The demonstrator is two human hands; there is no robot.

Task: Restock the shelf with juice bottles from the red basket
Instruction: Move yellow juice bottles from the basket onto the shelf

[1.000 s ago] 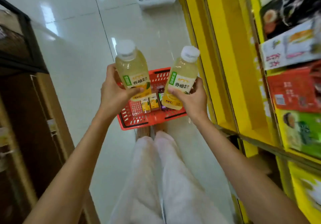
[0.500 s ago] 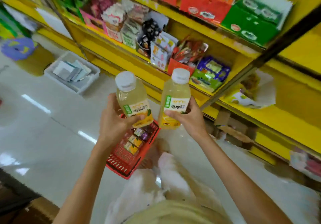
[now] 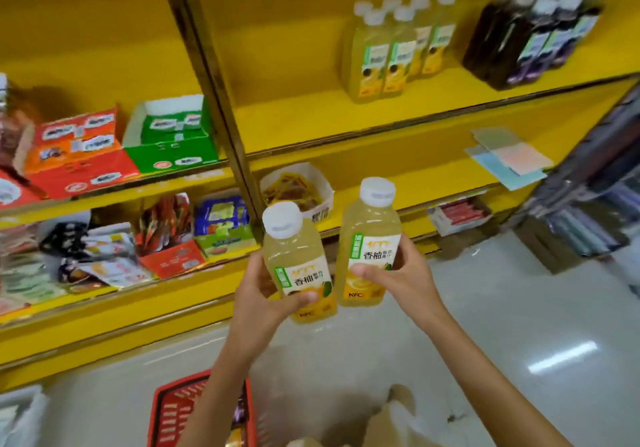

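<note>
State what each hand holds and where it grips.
Left hand grips a yellow juice bottle around its lower label; right hand grips another at mid-label.

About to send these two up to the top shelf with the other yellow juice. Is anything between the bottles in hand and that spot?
Nothing visible blocks the way. The left hand and right hand each hold a juice bottle in open air below the shelf, which shows bare yellow board left of the yellow bottles.

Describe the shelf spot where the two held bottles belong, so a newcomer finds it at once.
Look at the yellow shelving, upper board right of the dark post. The pale yellow bottles there match the held ones; the neighbours to their right are dark purple bottles.
</note>
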